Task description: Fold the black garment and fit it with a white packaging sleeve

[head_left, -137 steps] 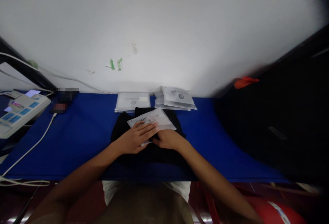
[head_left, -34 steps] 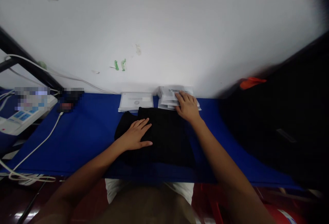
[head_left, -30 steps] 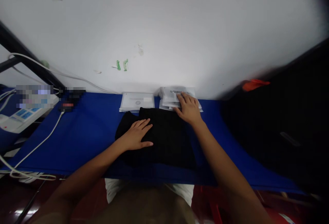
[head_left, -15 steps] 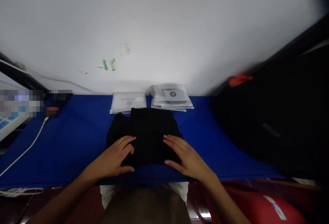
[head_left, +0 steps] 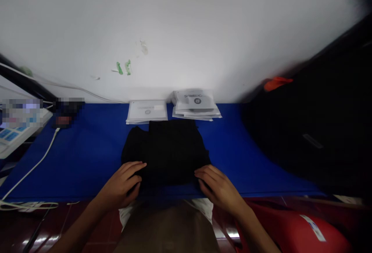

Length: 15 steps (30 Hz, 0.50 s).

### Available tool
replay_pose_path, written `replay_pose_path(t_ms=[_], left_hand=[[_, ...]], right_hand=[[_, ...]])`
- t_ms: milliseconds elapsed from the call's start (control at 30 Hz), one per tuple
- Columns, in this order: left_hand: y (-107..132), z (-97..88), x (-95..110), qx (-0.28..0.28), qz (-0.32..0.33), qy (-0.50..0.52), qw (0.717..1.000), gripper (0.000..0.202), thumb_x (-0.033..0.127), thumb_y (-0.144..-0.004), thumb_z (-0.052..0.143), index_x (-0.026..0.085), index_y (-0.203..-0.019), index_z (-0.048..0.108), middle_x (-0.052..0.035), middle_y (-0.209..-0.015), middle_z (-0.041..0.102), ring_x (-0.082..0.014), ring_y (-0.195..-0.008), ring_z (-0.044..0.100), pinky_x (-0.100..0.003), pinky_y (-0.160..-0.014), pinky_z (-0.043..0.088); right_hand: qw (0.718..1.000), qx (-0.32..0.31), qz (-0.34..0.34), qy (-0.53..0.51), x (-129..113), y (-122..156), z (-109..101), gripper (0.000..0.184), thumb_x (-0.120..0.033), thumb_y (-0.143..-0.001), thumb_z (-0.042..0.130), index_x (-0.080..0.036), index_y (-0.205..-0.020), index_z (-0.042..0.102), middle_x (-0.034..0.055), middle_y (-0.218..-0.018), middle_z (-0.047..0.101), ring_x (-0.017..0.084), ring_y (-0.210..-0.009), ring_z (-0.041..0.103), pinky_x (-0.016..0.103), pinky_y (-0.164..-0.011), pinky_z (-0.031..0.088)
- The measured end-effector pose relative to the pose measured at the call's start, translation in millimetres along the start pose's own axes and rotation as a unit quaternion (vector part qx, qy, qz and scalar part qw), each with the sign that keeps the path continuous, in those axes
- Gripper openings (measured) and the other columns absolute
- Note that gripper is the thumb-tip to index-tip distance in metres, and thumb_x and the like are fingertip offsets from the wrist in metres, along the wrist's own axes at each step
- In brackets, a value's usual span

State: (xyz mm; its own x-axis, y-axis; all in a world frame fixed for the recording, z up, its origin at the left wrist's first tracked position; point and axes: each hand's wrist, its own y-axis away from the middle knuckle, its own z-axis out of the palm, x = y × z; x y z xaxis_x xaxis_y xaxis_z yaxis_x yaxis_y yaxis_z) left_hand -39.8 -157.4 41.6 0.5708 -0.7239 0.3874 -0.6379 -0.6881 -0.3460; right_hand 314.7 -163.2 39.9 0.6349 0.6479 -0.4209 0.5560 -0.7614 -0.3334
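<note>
A folded black garment [head_left: 170,148], its exact kind not clear, lies on the blue-covered table [head_left: 84,160] in front of me. My left hand [head_left: 125,183] is at its near left corner, fingers curled over the cloth with the thumb drawn in below them. At the near right corner, my right hand [head_left: 216,185] has its fingers together on the fabric and the thumb close beneath. Both hands seem to pinch the garment's edges, though dark cloth hides the contact. The near edge of the garment lies close to the table's front edge.
Flat white zip pouches [head_left: 147,111] and a taller pouch stack [head_left: 197,105] lie along the wall. A large black cloth-like mass [head_left: 296,140] covers the right side. A white cable [head_left: 37,164] runs on the left. A red stool or chair [head_left: 302,226] stands below right.
Both hands have slid toward me and outward, from the garment's sides to its near corners. Their fingers, spread before, have drawn in. The camera view has shifted slightly.
</note>
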Motion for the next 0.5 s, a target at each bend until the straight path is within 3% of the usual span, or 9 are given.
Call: replay_pose_path(t_ms=[233,367,500], left_hand=[[-1.5,-3.0,-4.7,0.029,-0.031,0.018,0.999,0.013,0.012,-0.091,0.047,0.018,-0.092,0.058,-0.0107,-0.114,0.068,-0.0225,-0.107,0.063,-0.039,-0.089,0.053],[-8.2,-5.9,-4.5,0.092,-0.057,0.034,0.994,0.014,0.013,-0.093,0.045,0.019,-0.091,0.057,-0.0063,-0.097,0.071,-0.0186,-0.089,0.067,-0.033,-0.078,0.054],[-18.3,-5.1,-5.2,0.14,-0.066,0.035,0.987,0.016,0.015,-0.095,0.044,0.019,-0.089,0.057,-0.0025,-0.078,0.068,-0.0147,-0.07,0.065,-0.026,-0.063,0.051]], right_hand=[[0.999,-0.02,0.025,-0.021,-1.7,-3.3,-7.2,0.017,-0.016,-0.094,0.049,-0.02,-0.104,0.062,0.0072,-0.095,0.07,0.021,-0.091,0.066,0.038,-0.079,0.057],[0.997,-0.045,0.059,-0.032,-4.9,-2.4,-10.1,0.011,-0.021,-0.094,0.051,-0.019,-0.102,0.059,0.0071,-0.091,0.068,0.021,-0.085,0.065,0.038,-0.075,0.056],[0.992,-0.078,0.095,-0.015,-9.7,-6.0,-5.9,0.036,-0.027,-0.087,0.066,-0.021,-0.12,0.053,0.0086,-0.106,0.067,0.025,-0.095,0.064,0.042,-0.081,0.056]])
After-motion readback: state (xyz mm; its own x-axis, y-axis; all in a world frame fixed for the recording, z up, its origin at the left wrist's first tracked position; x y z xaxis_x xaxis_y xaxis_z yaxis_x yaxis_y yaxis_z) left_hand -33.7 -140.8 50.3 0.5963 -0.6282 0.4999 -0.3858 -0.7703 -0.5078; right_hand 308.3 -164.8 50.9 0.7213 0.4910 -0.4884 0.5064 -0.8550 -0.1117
